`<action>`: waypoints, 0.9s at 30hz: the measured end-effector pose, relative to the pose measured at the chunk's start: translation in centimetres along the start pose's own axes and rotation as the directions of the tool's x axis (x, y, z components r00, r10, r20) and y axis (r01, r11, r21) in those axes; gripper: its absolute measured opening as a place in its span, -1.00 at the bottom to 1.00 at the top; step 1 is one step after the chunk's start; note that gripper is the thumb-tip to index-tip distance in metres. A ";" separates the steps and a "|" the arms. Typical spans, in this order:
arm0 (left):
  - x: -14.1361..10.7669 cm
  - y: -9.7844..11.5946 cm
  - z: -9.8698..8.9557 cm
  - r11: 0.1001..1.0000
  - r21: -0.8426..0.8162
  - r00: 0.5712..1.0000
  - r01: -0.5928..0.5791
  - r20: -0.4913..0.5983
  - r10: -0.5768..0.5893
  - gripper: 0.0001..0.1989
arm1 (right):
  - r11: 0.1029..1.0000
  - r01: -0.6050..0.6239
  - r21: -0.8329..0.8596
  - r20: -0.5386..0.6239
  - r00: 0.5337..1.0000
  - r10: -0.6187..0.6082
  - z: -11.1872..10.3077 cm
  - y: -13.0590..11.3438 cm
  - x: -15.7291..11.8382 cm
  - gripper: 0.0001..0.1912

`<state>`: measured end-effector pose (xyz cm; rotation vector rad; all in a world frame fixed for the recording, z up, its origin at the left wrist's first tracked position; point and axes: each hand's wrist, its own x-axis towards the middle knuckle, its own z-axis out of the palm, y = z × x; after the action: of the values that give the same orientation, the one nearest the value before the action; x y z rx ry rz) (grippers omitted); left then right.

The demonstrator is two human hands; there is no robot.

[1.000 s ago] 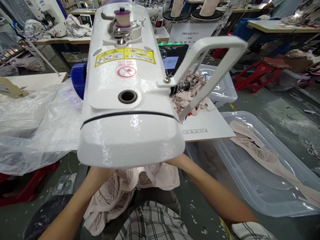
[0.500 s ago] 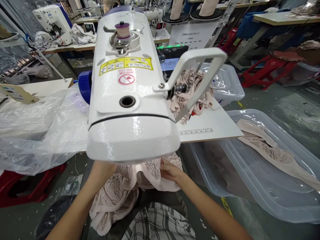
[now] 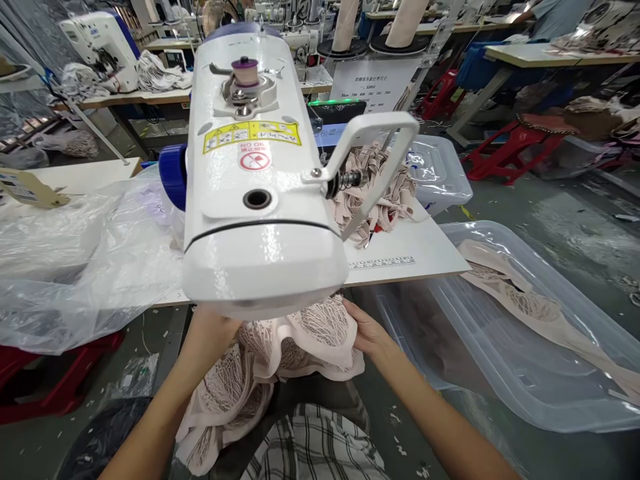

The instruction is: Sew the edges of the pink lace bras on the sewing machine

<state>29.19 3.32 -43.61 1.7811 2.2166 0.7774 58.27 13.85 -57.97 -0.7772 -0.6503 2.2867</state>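
A pale pink lace bra (image 3: pixel 320 330) hangs below the head of a white sewing machine (image 3: pixel 265 267), its cups draped down to the left over my lap. My right hand (image 3: pixel 371 328) is closed on the bra's right edge, with the thumb side against the lace. On the other side, my left hand (image 3: pixel 213 330) is up against the left part of the bra, close under the machine head. The machine hides the fingers of my left hand, and also the needle area.
Right of the machine, a heap of beige straps (image 3: pixel 375 187) lies on the white tabletop (image 3: pixel 415 243), near a printed ruler. Below it stands a clear plastic bin (image 3: pixel 500 360) with another bra (image 3: pixel 530 303) across it. Plastic sheeting (image 3: pixel 110 253) covers the left table.
My right hand has shifted right and slightly outward along the bra, spreading its lace edge out. The view has tilted a little; the left hand stays by the fabric.
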 end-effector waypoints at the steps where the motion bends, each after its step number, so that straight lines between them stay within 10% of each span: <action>1: -0.4 -0.1 -0.3 1.000 0.002 1.000 0.010 0.009 -0.010 -0.69 | 0.998 0.054 -0.031 -0.030 0.998 -0.055 0.0 -0.7 -0.3 -0.68; 7: -5.4 3.7 -1.7 0.985 -0.018 0.963 -0.172 -0.215 0.164 -0.85 | 0.915 0.266 -0.304 0.096 0.964 -0.248 4.5 -4.0 -3.9 -0.72; 12: -8.1 7.5 -0.4 0.828 -0.131 0.832 -0.545 0.044 0.554 -0.40 | 0.660 0.365 -0.657 0.581 0.803 0.134 13.3 -3.4 -7.1 -0.85; 16: -6.6 5.7 0.0 0.975 -0.211 0.931 -0.065 0.338 0.135 -0.78 | 0.463 0.452 -0.762 0.502 0.865 -0.018 15.0 -3.1 -6.5 -0.80; 19: -4.8 4.0 -0.2 0.948 -0.254 0.952 0.191 0.282 -0.116 -0.67 | 0.284 0.386 -0.878 0.350 0.921 -0.170 14.2 -3.4 -4.5 -0.74; 27: -1.1 2.3 1.1 0.981 -0.193 0.999 0.006 -0.041 -0.014 -0.77 | 0.252 0.351 -0.902 0.291 0.924 -0.246 13.7 -4.1 -0.9 -0.59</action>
<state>31.95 2.93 -43.52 1.6745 2.0928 0.9992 51.27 12.70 -45.49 -0.9082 -2.1173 1.3643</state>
